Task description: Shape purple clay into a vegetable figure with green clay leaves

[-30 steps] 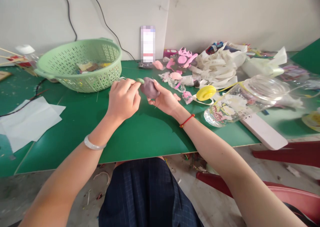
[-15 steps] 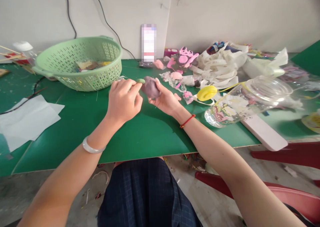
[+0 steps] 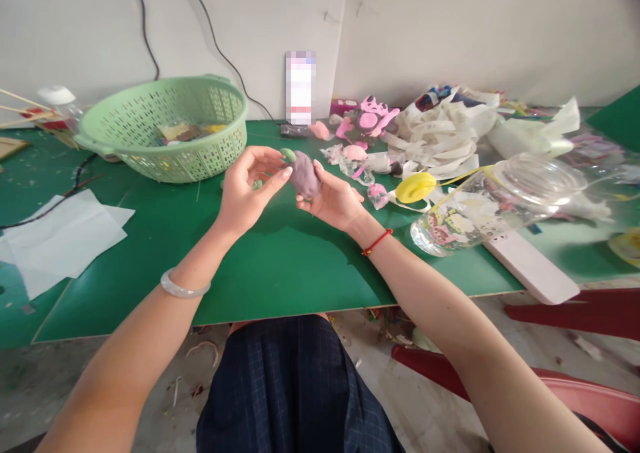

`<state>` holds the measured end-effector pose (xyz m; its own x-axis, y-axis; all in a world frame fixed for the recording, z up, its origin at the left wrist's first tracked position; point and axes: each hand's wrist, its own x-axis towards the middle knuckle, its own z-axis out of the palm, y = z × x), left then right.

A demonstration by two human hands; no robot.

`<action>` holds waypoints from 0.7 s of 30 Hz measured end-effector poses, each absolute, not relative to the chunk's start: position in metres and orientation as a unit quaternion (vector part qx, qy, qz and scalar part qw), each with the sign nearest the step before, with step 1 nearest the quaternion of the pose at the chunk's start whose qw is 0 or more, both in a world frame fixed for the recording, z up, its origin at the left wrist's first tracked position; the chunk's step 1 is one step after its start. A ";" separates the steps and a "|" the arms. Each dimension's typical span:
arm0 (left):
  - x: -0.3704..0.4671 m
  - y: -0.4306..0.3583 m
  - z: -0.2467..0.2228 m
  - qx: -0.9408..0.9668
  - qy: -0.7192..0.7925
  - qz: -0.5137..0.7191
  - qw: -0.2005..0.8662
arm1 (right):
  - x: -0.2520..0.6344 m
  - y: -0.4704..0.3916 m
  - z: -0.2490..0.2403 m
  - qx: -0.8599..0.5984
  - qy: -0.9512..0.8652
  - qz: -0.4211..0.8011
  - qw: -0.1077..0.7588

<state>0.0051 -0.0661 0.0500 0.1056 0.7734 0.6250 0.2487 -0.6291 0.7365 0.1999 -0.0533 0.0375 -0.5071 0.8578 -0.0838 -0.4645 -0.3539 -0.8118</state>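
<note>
In my right hand (image 3: 337, 200) is a rounded purple lump (image 3: 305, 176) that looks like modelling clay, gripped between thumb and fingers above the table. A small green piece (image 3: 288, 154) of similar material sits against the lump's upper left side. My left hand (image 3: 247, 190) closes on the lump from the left: the thumb tip touches its near side and the index finger reaches the green piece. Behind the left fingers, more green material (image 3: 257, 184) shows in part, and I cannot make out its shape.
A green plastic basket (image 3: 165, 156) with scraps stands at the left, near white paper sheets (image 3: 70, 240). A phone (image 3: 301, 88) leans on the wall. To the right are a pink figure (image 3: 370, 120), crumpled white strips (image 3: 445, 136), a clear jar (image 3: 465, 206) and a pale flat case (image 3: 535, 270).
My left hand has opened out from its pressing pose, its thumb now reaching the lump's near side. The purple lump is slightly turned, with the green piece higher against it.
</note>
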 end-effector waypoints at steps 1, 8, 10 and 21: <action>0.006 -0.068 0.051 0.708 0.361 0.564 0.225 | 0.200 -0.053 0.037 -0.256 -0.376 0.782 0.426; 0.009 -0.073 0.052 0.727 0.363 0.560 0.164 | 0.201 -0.053 0.035 -0.225 -0.363 0.792 0.437; 0.007 -0.072 0.052 0.732 0.361 0.558 0.147 | 0.201 -0.053 0.035 -0.224 -0.360 0.793 0.438; 0.002 -0.078 0.055 0.791 0.357 0.496 0.019 | 0.201 -0.053 0.038 -0.251 -0.332 0.780 0.468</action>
<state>0.0021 -0.0784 0.0553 0.2525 0.5847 0.7710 0.5466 -0.7437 0.3850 0.2008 -0.0534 0.0385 -0.4357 0.8964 -0.0811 -0.5631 -0.3418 -0.7524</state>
